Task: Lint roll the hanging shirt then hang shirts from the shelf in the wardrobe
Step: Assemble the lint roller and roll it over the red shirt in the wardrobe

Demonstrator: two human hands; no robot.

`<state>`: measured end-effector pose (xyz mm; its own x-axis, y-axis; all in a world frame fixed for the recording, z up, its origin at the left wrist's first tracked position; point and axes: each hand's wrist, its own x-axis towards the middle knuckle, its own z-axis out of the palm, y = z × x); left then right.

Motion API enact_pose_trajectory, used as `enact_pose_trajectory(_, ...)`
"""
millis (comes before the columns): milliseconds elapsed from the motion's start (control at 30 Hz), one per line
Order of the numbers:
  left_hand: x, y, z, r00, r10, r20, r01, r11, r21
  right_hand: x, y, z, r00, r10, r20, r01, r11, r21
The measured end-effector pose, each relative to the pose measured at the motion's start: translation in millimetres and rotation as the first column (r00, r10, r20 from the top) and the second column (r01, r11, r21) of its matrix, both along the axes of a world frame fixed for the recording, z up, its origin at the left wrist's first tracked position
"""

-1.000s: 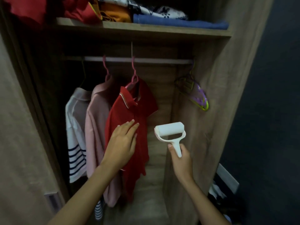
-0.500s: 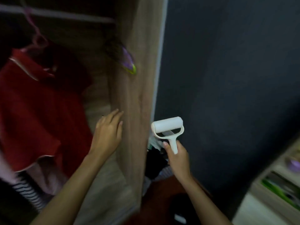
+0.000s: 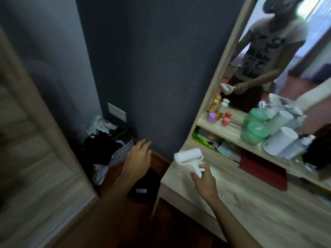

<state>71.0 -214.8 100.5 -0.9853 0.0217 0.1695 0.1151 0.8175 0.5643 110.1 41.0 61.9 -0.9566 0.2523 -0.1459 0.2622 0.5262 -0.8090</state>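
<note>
My right hand (image 3: 204, 181) grips the handle of a white lint roller (image 3: 189, 157), held just above the left end of a light wooden dressing table (image 3: 241, 199). My left hand (image 3: 138, 158) hovers in the air with relaxed fingers and holds nothing, over the floor between the wardrobe and the table. Only the blurred wooden side of the wardrobe (image 3: 35, 149) shows at the left. The hanging shirts and the shelf are out of view.
A mirror (image 3: 286, 51) above the table reflects a person holding the roller. Bottles (image 3: 217, 106), green tubs (image 3: 254, 133) and white containers (image 3: 279, 142) crowd the table's shelf. A basket of clothes (image 3: 111, 145) sits by the dark blue wall (image 3: 152, 68); a dark item (image 3: 143, 187) lies on the floor.
The view has swung right, away from the wardrobe and the red shirt, to the dressing table. My left hand left the shirt; my right hand still holds the roller.
</note>
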Motion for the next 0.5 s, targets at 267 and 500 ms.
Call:
enact_pose_trajectory(267,20,106,-67,0.953,-0.066,0.295,0.104,0.988,-0.115,25,101,-60,0.992,-0.004,0.127,-0.008,0.996,0.094)
enact_pose_trajectory(500,31,137,-83,0.907,-0.021,0.421,0.062,0.994,-0.085,30,128,-74,0.982,-0.029,0.188,0.029,1.0,0.004)
